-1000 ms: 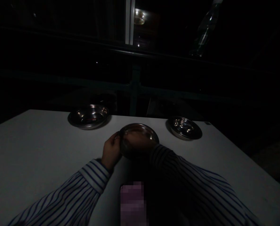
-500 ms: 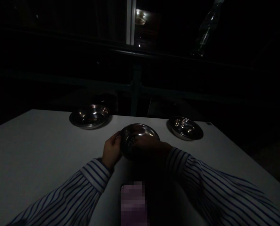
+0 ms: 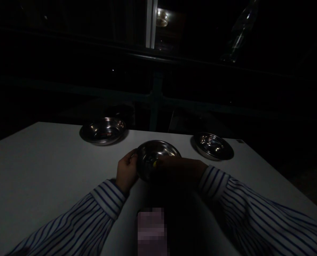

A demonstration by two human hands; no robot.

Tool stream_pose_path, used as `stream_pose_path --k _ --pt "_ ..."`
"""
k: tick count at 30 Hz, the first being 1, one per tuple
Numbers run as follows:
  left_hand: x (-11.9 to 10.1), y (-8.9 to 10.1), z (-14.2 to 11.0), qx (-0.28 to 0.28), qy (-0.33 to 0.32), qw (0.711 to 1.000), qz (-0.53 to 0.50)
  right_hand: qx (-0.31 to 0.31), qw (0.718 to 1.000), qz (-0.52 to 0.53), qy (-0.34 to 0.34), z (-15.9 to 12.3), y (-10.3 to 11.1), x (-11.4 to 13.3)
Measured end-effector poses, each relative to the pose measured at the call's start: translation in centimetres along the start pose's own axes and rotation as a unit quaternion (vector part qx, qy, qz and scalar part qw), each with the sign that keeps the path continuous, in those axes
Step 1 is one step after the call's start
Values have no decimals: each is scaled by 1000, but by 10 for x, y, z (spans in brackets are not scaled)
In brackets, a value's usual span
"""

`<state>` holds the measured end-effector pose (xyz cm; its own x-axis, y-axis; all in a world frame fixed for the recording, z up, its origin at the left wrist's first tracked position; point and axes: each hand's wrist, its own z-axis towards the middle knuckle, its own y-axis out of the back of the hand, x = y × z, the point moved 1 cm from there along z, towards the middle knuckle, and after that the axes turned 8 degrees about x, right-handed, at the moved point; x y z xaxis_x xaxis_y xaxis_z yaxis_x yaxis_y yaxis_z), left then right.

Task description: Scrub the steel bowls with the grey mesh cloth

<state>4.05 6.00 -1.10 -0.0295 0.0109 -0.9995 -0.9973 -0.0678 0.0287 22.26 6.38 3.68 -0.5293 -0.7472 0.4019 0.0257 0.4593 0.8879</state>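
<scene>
In the middle of the white table (image 3: 75,177) is a shiny metal bowl (image 3: 154,147), tilted a little towards me. My left hand (image 3: 126,171) is closed on its left rim, thumb on top. Inside the bowl my right hand (image 3: 176,166) reaches in from the right, its fingers drawn together. A small yellow thing (image 3: 155,164) shows at those fingertips; its kind is too small and dark to tell. Shadow hides most of my right fingers and the bowl's near side.
A second metal bowl (image 3: 103,132) stands at the far left of the table, with a small reddish spot in it. A third bowl (image 3: 213,146) stands at the right, holding small shiny, yellowish bits. A pixelated phone-like object (image 3: 151,231) lies near me. A clear bottle (image 3: 240,35) stands beyond.
My right hand has shifted slightly right inside the bowl, and the yellow thing has come into view at its fingertips. My left hand stays on the rim. The view has tilted slightly.
</scene>
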Motion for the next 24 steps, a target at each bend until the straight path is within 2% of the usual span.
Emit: stream_pose_path --k 4,9,12,16,18,24 --pt "2 -3 -2 -13 -4 1000 3 1 999 -21 -38 3 -6 -3" --pt "0 -3 -6 -34 -4 999 1 -41 994 -83 -65 40 -18 6" --pt "-1 -2 -9 -29 -2 1000 11 -66 984 -115 -123 51 -9 4" --pt "0 -3 -9 -19 -3 1000 1 -87 968 -141 -189 44 6 -9" --pt "0 -2 -6 -22 2 1000 3 -79 967 -147 -192 37 7 -14" --pt "-5 10 6 -19 -6 1000 13 -59 976 -162 -135 30 0 -15"
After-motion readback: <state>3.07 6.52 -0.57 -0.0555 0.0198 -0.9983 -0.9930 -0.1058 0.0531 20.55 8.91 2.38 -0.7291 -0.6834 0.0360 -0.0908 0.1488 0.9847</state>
